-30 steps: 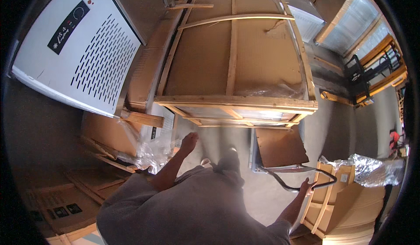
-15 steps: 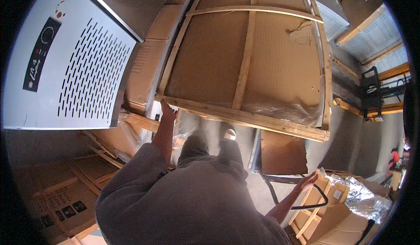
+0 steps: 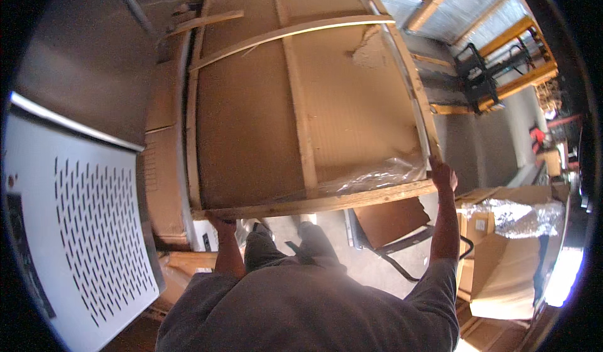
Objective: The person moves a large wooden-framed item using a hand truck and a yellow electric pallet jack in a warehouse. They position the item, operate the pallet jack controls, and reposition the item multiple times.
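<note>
A large cardboard crate with a wooden slat frame (image 3: 251, 132) lies in front of me, its broad face turned up. My left hand (image 3: 221, 222) is closed on the crate's near left corner, the fingers partly hidden under the wood. At the near right corner, my right hand (image 3: 444, 176) wraps round the end of the frame. Clear plastic film (image 3: 383, 175) lies crumpled along the near edge of the cardboard. Toward the far right of that face the cardboard is torn (image 3: 370, 47).
A white metal cabinet with slotted vents (image 3: 100, 226) stands close on my left. Tall brown cartons (image 3: 164, 163) flank the crate there. To the right are a bent black handle (image 3: 396, 269), a carton topped with silvery wrap (image 3: 527, 217) and a black-and-yellow rack (image 3: 487, 82).
My right hand has come up from low on the right and taken hold of the crate's right corner. My left hand stays on the left corner. The whole view has shifted.
</note>
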Available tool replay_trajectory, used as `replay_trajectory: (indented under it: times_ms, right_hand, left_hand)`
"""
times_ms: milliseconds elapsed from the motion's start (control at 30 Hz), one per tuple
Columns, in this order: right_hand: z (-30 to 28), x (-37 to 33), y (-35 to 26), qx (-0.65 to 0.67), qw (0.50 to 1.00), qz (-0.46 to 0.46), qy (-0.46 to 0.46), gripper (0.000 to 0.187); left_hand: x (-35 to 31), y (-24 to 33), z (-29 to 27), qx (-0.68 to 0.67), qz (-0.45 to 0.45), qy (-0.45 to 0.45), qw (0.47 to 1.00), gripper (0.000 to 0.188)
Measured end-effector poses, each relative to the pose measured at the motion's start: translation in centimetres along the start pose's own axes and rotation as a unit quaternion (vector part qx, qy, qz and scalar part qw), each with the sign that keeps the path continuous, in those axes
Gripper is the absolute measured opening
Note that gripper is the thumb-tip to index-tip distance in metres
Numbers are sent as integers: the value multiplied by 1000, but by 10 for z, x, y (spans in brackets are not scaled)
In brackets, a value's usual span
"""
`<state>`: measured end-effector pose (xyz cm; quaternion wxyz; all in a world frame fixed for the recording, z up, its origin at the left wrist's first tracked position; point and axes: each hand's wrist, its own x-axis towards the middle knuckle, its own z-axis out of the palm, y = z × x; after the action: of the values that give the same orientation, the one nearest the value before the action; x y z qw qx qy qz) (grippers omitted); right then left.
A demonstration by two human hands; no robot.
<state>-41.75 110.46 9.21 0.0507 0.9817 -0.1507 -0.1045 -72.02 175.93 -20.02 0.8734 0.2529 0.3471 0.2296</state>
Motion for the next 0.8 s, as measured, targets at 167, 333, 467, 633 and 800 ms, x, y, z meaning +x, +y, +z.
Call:
replay_trajectory:
  times_ms: [167, 333, 467, 633, 800]
  right_hand:
    - [-15, 4, -28, 35, 994, 96, -35, 76]
    - [4, 14, -15, -145, 983, -111, -12, 53]
    - [17, 26, -4, -109, 992, -44, -50, 56]
    - [18, 28, -3, -86, 993, 9, -82, 62]
    - [20, 28, 0, -33, 999, 16, -29, 50]
  left_hand:
    - [6, 7, 1, 18, -23, -61, 998, 77]
    - [37, 8, -24, 213, -43, -60, 974, 60]
    - [42, 16, -33, 73, -144, -11, 987, 66]
    - [30, 25, -7, 144, -170, 85, 971, 74]
    - [23, 25, 12, 46, -194, 90, 976, 74]
